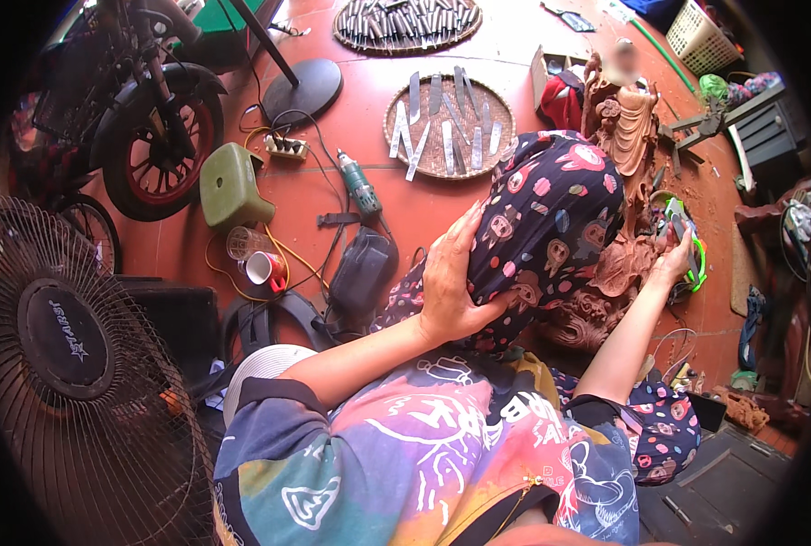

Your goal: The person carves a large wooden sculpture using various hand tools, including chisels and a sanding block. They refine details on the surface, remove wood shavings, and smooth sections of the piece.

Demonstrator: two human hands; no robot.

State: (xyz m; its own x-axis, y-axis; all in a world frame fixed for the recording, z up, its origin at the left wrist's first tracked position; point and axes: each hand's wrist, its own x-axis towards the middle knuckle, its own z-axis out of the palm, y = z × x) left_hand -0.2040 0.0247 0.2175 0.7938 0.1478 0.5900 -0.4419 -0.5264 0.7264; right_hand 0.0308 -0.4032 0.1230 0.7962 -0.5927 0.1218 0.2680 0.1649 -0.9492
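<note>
My left hand lies flat on my raised knee, over dark trousers with a colourful cartoon pattern. Its fingers are stretched out and it holds nothing. On the far side of my leg, my right hand reaches to the right, fingers closed around a small grey and dark object whose kind I cannot make out. Bright green edging shows just beside that hand. Between my leg and right arm stands a reddish-brown wood carving of a robed figure, its lower part partly hidden by my leg.
Ahead, a round woven tray bears several metal blades; another tray holds many dark-handled tools. To the left are a green rotary power tool, cables, a power strip, a green stool, a red mug, and a fan.
</note>
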